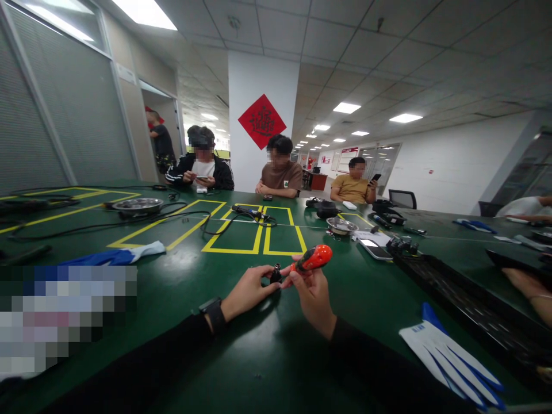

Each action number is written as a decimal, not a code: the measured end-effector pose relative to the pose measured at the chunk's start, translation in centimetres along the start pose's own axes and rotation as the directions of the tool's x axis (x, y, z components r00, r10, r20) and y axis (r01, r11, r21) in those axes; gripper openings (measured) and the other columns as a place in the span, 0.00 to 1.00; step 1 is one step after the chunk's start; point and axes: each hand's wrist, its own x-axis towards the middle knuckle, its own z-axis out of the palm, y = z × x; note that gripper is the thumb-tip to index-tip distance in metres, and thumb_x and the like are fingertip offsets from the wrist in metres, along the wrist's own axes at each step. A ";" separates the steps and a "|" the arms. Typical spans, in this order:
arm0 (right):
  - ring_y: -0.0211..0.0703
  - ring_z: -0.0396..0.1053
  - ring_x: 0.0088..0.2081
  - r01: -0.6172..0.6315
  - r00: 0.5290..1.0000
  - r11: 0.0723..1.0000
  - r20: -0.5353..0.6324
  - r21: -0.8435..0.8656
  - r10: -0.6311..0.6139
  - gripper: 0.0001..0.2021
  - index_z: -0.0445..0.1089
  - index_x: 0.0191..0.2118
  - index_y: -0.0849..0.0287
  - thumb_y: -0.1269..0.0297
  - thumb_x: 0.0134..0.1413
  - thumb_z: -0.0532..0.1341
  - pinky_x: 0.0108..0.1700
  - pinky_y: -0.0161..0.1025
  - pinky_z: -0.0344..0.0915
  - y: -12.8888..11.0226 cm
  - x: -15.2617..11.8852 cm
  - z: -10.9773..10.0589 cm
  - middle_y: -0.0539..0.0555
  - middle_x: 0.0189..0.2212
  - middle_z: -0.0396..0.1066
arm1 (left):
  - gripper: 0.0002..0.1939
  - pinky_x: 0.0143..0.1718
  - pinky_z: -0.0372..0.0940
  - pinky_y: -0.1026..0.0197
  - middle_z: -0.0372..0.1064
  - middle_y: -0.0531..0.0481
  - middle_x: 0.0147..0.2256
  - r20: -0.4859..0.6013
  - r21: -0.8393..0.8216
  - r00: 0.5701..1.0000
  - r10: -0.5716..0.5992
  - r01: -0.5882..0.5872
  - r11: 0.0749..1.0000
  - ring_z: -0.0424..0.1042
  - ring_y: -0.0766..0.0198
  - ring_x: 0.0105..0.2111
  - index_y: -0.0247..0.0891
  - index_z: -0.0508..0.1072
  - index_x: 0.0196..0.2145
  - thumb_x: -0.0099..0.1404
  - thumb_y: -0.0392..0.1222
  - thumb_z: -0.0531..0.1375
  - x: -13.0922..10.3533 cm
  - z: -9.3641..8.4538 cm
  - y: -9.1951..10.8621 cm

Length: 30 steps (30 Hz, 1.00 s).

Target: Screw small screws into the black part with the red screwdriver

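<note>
My left hand (250, 292) pinches a small black cylindrical part (276, 274) with a metallic top, held upright just above the green table (194, 322). In my right hand (314, 296) is a screwdriver with a red and black handle (317, 258); the rounded red end points up and to the right. The fingertips of both hands nearly meet beside the black part. The screwdriver's shaft is hidden by my fingers, so I cannot tell whether it touches the part.
A white and blue glove (448, 359) and a long black tray (461, 299) lie at the right. Metal bowls (340, 225), a phone (375, 249), cables and a corded tool (248, 211) are further back. Several people sit around the table.
</note>
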 end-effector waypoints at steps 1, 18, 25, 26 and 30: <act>0.39 0.71 0.27 0.011 1.000 1.000 0.011 -0.015 -0.011 0.12 0.61 0.46 0.57 0.65 0.55 0.57 0.35 0.40 0.69 0.1 -0.1 0.0 0.51 0.31 0.71 | 0.12 0.33 0.60 0.65 0.71 0.49 0.32 0.006 0.000 1.000 0.002 -0.002 1.000 0.68 0.62 0.32 0.34 0.72 0.35 0.57 0.45 0.58 0.0 0.0 0.0; 0.37 0.71 0.26 0.008 1.000 1.000 -0.006 -0.008 -0.008 0.12 0.59 0.46 0.56 0.65 0.56 0.56 0.33 0.39 0.70 0.2 0.0 -0.3 0.52 0.32 0.71 | 0.11 0.35 0.61 0.63 0.72 0.49 0.34 0.011 -0.023 1.000 -0.016 0.017 1.000 0.69 0.61 0.34 0.35 0.73 0.36 0.56 0.43 0.58 0.0 -0.1 0.2; 0.35 0.68 0.21 -0.038 0.998 0.991 -0.045 0.125 0.044 0.11 0.59 0.40 0.57 0.66 0.52 0.60 0.26 0.35 0.68 -0.3 0.4 0.0 0.49 0.28 0.70 | 0.11 0.36 0.61 0.63 0.72 0.49 0.33 0.005 -0.027 1.000 -0.026 0.026 0.999 0.68 0.60 0.34 0.35 0.73 0.35 0.56 0.43 0.58 0.0 0.0 0.0; 0.34 0.68 0.21 -0.042 0.998 0.988 -0.039 0.150 0.048 0.11 0.59 0.41 0.57 0.66 0.52 0.60 0.26 0.34 0.67 -0.4 0.5 0.0 0.49 0.28 0.70 | 0.11 0.37 0.61 0.62 0.72 0.48 0.34 0.005 -0.029 1.000 -0.029 0.029 0.999 0.68 0.59 0.35 0.35 0.73 0.35 0.56 0.43 0.58 0.0 0.0 0.0; 0.35 0.69 0.25 -0.051 0.998 0.989 0.049 0.137 0.045 0.13 0.58 0.48 0.57 0.65 0.56 0.55 0.31 0.36 0.68 -0.6 0.5 -0.2 0.51 0.32 0.69 | 0.12 0.35 0.61 0.63 0.72 0.48 0.34 0.020 -0.012 1.000 -0.022 0.022 1.000 0.68 0.60 0.34 0.35 0.72 0.36 0.56 0.43 0.58 0.1 -0.1 -0.1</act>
